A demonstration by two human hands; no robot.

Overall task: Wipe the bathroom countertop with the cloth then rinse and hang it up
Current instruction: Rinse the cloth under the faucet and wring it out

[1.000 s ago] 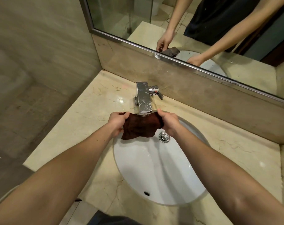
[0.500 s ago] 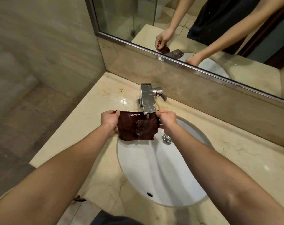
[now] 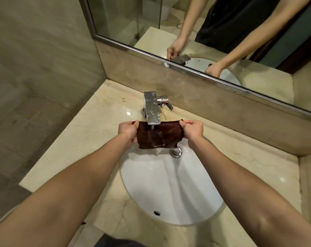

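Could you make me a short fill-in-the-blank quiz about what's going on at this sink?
1. Both hands stretch a dark brown ____ under the faucet.
2. Water from the faucet lands on it above the white ____.
3. The left hand and right hand grip its opposite ____.

Missing words: cloth; sink; ends.

Cloth [image 3: 160, 135] under tap [image 3: 152, 111], btwn both hands over sink [image 3: 169, 189], sink set in counter [image 3: 90, 139], mirror [image 3: 213, 29] behind
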